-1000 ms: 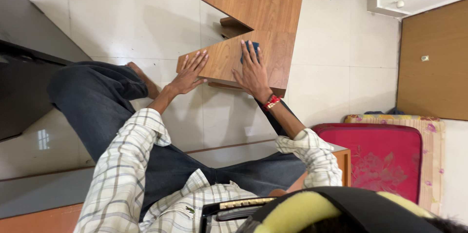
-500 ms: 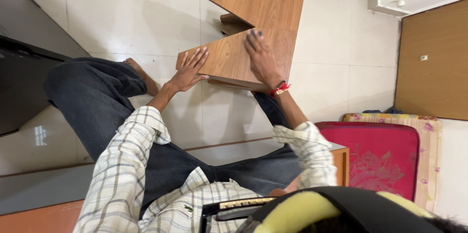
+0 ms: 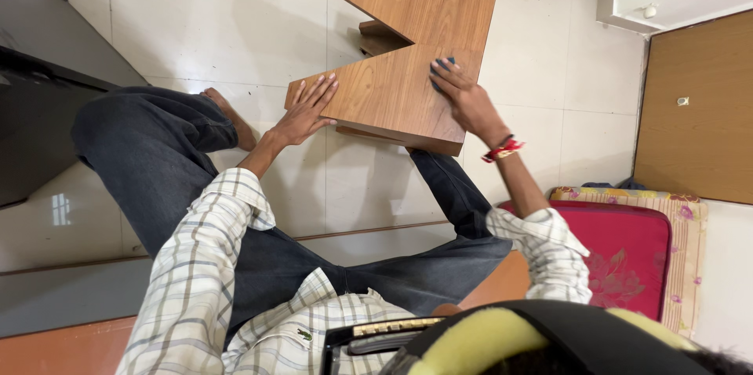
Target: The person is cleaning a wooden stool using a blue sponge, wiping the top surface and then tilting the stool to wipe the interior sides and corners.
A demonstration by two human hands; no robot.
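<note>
Your left hand (image 3: 302, 114) lies flat on the near left corner of the wooden stool (image 3: 408, 45), palm down, fingers (image 3: 320, 91) spread and straight, gripping nothing. Your right hand (image 3: 464, 99) is on the right part of the same wooden face, close to the right edge, with its fingers curled down over a small dark blue cloth (image 3: 441, 70). Only a sliver of the cloth shows past the fingertips, pressed against the wood; whether you pinch it or just press it flat, you cannot tell from here. A red thread band (image 3: 500, 151) sits on that wrist.

The stool stands on the pale tiled floor (image 3: 196, 22) in front of you, between your knees and the far wall. Its top has a deep V-shaped notch, so two angled wooden panels meet at a point near the middle; your hands are both on the nearer panel. A darker bit of frame shows inside the notch.

You sit with your legs in dark trousers (image 3: 157, 163) spread to either side of the stool, one bare foot (image 3: 227, 112) on the tiles just left of it. Your sleeves are a white checked shirt (image 3: 204, 281).

To your right, a red cushion (image 3: 627, 257) lies on a flowered mat (image 3: 690, 218), well apart from the stool. A brown door (image 3: 702, 108) stands beyond it.
</note>
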